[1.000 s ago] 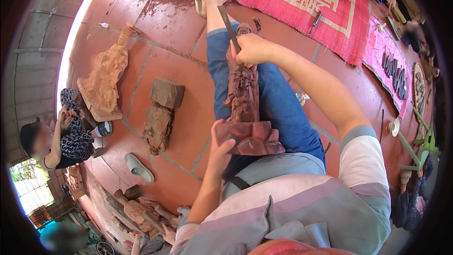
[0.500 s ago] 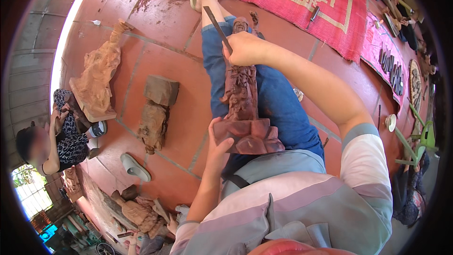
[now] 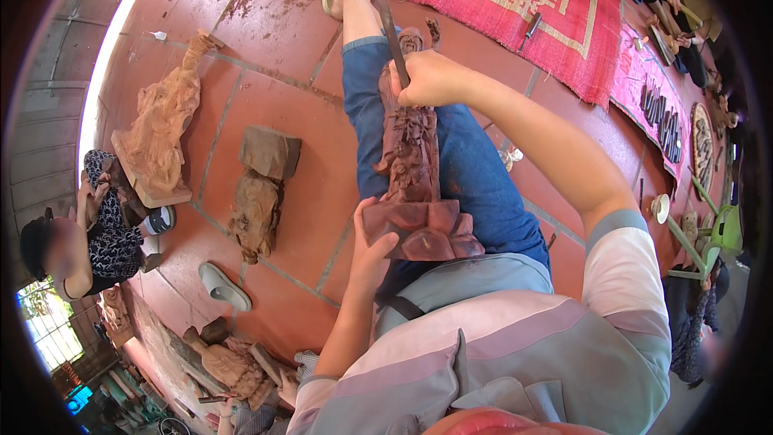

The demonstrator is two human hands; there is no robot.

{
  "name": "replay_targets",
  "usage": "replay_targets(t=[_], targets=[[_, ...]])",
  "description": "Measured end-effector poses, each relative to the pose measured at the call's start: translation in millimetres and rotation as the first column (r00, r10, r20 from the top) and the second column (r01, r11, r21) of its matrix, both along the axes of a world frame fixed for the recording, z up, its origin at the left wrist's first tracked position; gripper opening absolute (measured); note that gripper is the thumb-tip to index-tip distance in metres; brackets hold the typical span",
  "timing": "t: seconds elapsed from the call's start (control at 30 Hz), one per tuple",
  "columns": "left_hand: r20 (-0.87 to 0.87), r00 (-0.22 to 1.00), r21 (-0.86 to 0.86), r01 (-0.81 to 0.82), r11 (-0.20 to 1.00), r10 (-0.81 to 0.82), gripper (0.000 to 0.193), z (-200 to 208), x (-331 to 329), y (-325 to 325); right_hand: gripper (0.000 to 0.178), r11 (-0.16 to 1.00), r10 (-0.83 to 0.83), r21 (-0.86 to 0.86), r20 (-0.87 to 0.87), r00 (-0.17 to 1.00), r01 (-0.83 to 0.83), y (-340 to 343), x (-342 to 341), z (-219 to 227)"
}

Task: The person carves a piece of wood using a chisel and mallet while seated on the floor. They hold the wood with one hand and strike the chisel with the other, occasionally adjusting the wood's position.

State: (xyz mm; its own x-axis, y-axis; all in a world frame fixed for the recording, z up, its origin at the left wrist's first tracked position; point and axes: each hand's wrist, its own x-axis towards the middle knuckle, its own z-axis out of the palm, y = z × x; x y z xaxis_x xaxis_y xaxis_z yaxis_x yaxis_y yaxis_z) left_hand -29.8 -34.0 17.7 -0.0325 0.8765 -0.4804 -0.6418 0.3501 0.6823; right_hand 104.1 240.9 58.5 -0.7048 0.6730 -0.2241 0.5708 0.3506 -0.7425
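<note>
A reddish-brown carved wooden statue (image 3: 411,157) of a bearded figure lies along my lap, its head pointing away and its blocky base toward my belly. My left hand (image 3: 372,246) grips the left side of that base, thumb across its face. Over the statue's upper part, my right hand (image 3: 433,80) is closed around a long, dark, narrow flat file (image 3: 392,36). The file's far end sticks out beyond the fist, left of the carved head. Whether the file touches the wood is hidden behind my hand.
Left on the tiled floor lie a pale carved figure (image 3: 165,117), a rough wood block (image 3: 270,153) and a slipper (image 3: 225,286). A person (image 3: 105,217) sits far left. Red mats (image 3: 515,0) spread ahead; dark chisels (image 3: 664,121) and a green chair (image 3: 725,234) are right.
My right hand has shifted slightly right, and the file now stands steeper. My left hand and the statue have stayed in place. The surroundings have slid slightly left in view.
</note>
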Motion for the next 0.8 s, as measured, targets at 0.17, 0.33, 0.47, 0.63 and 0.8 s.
replay_targets(t=[0.17,0.33,0.47,0.63,0.8], targets=[[-0.042,0.999,0.011,0.007,1.0,-0.007,0.077,0.4,2.3,0.1,0.011,0.944,-0.096,-0.319,-0.043,0.994,0.078,7.2,5.2,0.7],[-0.015,1.0,0.01,0.007,1.0,-0.007,0.078,-5.6,-0.1,-2.8,0.009,0.993,-0.003,-0.115,-0.119,0.993,-0.011,-2.2,9.7,2.8],[-0.027,0.999,0.018,0.021,1.0,-0.021,0.078,-3.3,0.0,-1.1,0.008,0.92,-0.118,-0.388,-0.152,0.981,0.05,5.6,13.7,-5.6],[-0.048,0.999,0.011,0.006,1.0,-0.005,0.078,2.6,3.1,0.4,0.009,0.923,-0.129,-0.38,-0.147,0.981,0.064,4.7,16.8,-6.2],[-0.027,0.999,0.033,0.021,0.999,-0.02,0.078,-1.3,0.6,-1.2,0.009,0.912,-0.125,-0.407,-0.184,0.975,0.04,5.0,19.2,-13.3]])
